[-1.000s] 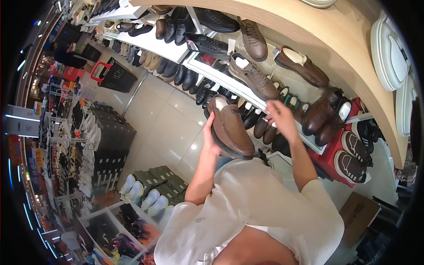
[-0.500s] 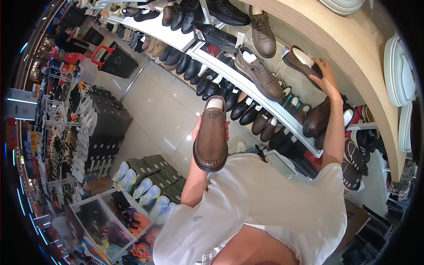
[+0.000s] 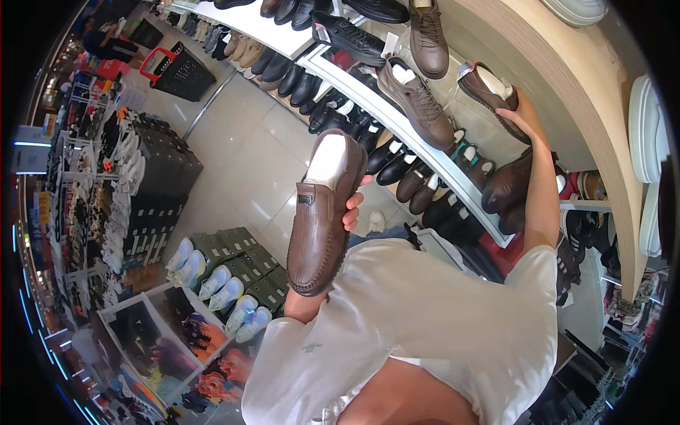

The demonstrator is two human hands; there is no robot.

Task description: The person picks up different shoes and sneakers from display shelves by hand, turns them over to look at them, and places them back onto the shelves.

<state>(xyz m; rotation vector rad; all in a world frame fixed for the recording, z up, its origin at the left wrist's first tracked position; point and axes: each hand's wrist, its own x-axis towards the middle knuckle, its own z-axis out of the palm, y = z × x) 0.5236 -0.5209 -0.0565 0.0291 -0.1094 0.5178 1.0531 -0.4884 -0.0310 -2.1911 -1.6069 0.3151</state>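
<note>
A brown leather loafer (image 3: pixel 316 234) with white stuffing in its opening is in my left hand (image 3: pixel 353 207). It is tilted so its upper and moccasin-stitched toe face me, and my fingers are wrapped round its right side; the sole and most of the hand are hidden. Out to the right, my right hand (image 3: pixel 525 119) grips the end of another brown shoe (image 3: pixel 485 95), also stuffed with white, at the display shelf. Beside that shoe are a brown lace-up boot (image 3: pixel 419 106) and a second brown lace-up shoe (image 3: pixel 429 39).
White shelves (image 3: pixel 397 117) carry rows of dark shoes, edged by a curved wooden panel (image 3: pixel 567 78). On the left are stacked shoe boxes (image 3: pixel 237 262), pale sneakers (image 3: pixel 225 292) and a clear bin (image 3: pixel 152 340). A black basket (image 3: pixel 183 74) and a person (image 3: pixel 106 44) are farther off.
The loafer in my left hand has turned and tilted, moving slightly left, so more of its stuffed opening shows. My right hand still holds the shelf shoe, which has shifted slightly.
</note>
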